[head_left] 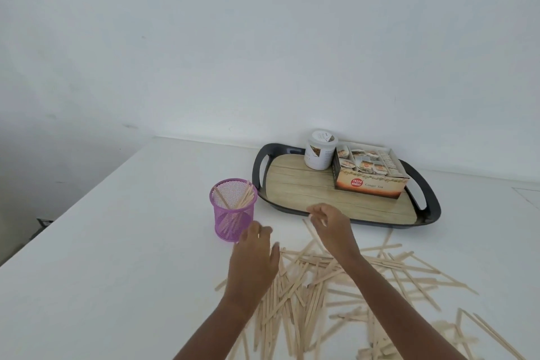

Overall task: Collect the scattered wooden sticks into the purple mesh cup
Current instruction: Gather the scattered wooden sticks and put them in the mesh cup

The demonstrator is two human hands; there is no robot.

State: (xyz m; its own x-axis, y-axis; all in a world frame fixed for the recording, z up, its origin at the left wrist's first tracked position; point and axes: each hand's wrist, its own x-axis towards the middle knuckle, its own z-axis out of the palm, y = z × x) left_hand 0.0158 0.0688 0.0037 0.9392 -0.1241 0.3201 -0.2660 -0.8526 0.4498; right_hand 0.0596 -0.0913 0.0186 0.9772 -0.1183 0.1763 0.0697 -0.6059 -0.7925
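White bench bore wooden sticks near the purple mesh cup; left hand spread empty, right hand curled, hold uncertain.

tea box, "ginger tea"

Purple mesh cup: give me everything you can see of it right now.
The purple mesh cup is a round wire-mesh cylinder with a solid rim band, looking like painted metal. It stands upright on the white table, just off the left corner of the dark tray; contact there is unclear. A handful of wooden sticks stand inside, leaning toward its right rim. The left hand is open, fingertips by its base; touching cannot be told.
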